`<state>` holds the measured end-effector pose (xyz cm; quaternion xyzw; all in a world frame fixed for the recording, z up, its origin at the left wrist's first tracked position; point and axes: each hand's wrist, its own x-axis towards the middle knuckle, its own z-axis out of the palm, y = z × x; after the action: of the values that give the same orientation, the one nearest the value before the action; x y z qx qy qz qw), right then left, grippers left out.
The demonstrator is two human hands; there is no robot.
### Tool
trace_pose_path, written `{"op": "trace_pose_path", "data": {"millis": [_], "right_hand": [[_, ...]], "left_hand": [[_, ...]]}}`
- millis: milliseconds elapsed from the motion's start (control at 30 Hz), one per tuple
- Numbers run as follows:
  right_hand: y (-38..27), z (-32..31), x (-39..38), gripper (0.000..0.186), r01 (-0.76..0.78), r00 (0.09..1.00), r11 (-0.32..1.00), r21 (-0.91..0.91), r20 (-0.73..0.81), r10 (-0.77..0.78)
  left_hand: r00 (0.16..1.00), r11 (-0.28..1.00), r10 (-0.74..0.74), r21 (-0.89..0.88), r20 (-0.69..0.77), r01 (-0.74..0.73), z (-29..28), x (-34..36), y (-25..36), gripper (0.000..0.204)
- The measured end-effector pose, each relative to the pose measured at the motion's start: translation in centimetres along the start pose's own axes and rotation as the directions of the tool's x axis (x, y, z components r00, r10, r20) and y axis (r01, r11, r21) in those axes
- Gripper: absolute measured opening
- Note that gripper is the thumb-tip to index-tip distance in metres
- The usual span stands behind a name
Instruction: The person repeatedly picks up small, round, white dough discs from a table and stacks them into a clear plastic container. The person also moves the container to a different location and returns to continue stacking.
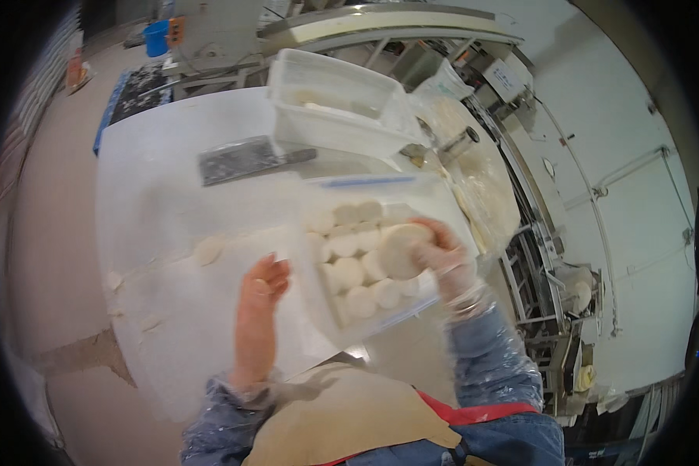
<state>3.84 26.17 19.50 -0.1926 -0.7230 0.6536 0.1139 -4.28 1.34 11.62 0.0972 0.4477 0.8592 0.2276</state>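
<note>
Right hand pinching a flat dough disc over the tray of dough rounds. Left hand curled loosely, empty, beside the tray's left edge. Farther back on the floured table: dark scraper, clear tub; stray dough piece at left.
</note>
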Motion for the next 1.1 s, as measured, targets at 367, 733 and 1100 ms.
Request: {"op": "trace_pose_path", "data": {"millis": [367, 733, 1100], "right_hand": [[15.2, -16.6, 7.6, 0.046, -0.599, 0.782, 0.801, 0.002, 0.219, 0.584], [17.2, -15.1, 7.9, 0.028, -0.312, 0.88, 0.797, -0.518, 0.159, 0.448], [8.6, -9.8, 6.1, 0.024, -0.299, 0.88, 0.88, -0.369, 0.251, 0.404]], "left_hand": [[0.837, 0.911, 0.227, 0.412, -0.497, -0.003, 7.3, 2.7, -7.0, 0.035], [0.726, 0.875, 0.348, 0.484, -0.593, -0.024, 7.5, 1.0, -7.2, 0.032], [0.648, 0.89, 0.355, 0.456, -0.674, -0.013, 2.9, -0.9, -5.4, 0.026]]}}
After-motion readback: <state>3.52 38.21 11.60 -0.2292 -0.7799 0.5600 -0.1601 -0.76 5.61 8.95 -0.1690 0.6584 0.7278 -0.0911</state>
